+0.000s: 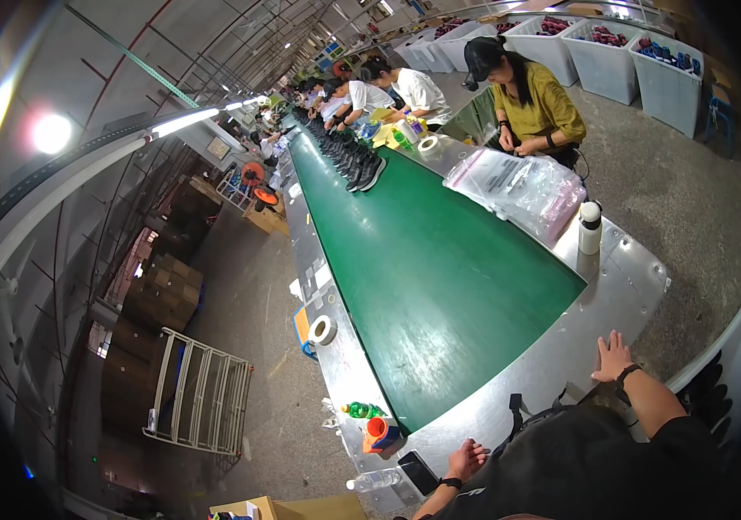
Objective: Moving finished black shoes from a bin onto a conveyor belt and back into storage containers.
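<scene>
My left hand (468, 459) is at the near metal edge of the conveyor table, fingers loosely bent and slightly apart, with nothing seen in it. Beside it lies a black smartphone (419, 472), next to a clear plastic bottle (374, 481) on its side. Farther right, my right hand (613, 357) rests open on the metal end plate (552, 351), fingers spread. The green conveyor belt (440, 295) stretches away in front of me. Dark shoes (366, 173) stand in rows on its far part.
An orange-and-blue tape holder (379, 433), a green bottle (362, 410) and a tape roll (323, 329) line the left ledge. On the right ledge are plastic bags (518, 186) and a white flask (590, 228). A co-worker (535, 104) in yellow sits beyond; a rack (201, 390) stands left.
</scene>
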Demonstrator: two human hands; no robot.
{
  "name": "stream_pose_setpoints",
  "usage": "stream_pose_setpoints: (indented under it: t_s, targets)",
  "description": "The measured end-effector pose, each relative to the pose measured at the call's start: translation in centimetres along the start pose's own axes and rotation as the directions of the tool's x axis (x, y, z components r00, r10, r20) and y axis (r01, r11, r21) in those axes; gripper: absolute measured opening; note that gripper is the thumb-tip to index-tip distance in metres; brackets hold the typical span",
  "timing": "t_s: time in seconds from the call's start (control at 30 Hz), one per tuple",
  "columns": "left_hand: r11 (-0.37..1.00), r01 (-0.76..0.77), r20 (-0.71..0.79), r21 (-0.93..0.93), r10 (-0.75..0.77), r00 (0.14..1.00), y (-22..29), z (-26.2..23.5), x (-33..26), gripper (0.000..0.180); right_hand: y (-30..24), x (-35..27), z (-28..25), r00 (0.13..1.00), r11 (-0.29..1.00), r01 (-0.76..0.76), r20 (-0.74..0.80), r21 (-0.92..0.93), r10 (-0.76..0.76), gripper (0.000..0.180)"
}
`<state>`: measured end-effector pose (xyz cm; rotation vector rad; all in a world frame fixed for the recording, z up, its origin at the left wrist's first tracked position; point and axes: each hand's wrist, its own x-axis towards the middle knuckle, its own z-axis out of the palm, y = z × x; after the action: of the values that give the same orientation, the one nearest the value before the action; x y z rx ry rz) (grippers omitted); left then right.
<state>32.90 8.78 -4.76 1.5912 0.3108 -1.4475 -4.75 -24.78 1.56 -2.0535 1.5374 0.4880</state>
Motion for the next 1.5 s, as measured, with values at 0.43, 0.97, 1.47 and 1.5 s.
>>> stream_pose_setpoints:
  t_s: [0.43, 0.97, 1.47, 1.5]
  targets:
    - [1.0, -0.011, 0.005, -0.001, 0.011, 1.0, 0.3, 0.13, -0.19, 0.037, -0.36, -0.15, -0.48, 1.0, 1.0, -0.005, 0.015, -0.011, 0.005, 0.113]
    - [1.0, -0.007, 0.007, 0.014, 0.007, 1.0, -0.03, -0.14, 0.2, 0.039, -0.31, -0.38, -0.45, 1.0, 1.0, -0.004, 0.001, 0.002, 0.004, 0.111]
    - [0.999, -0.028, 0.007, -0.038, 0.029, 1.0, 0.36, 0.57, -0.7, 0.035, -0.35, -0.35, -0.43, 1.0, 1.0, 0.001, -0.011, 0.003, -0.001, 0.112]
    - [0.999, -0.029, 0.007, -0.039, 0.029, 1.0, 0.41, 0.51, -0.7, 0.035, -0.37, -0.3, -0.4, 1.0, 1.0, 0.002, -0.01, 0.003, -0.002, 0.112]
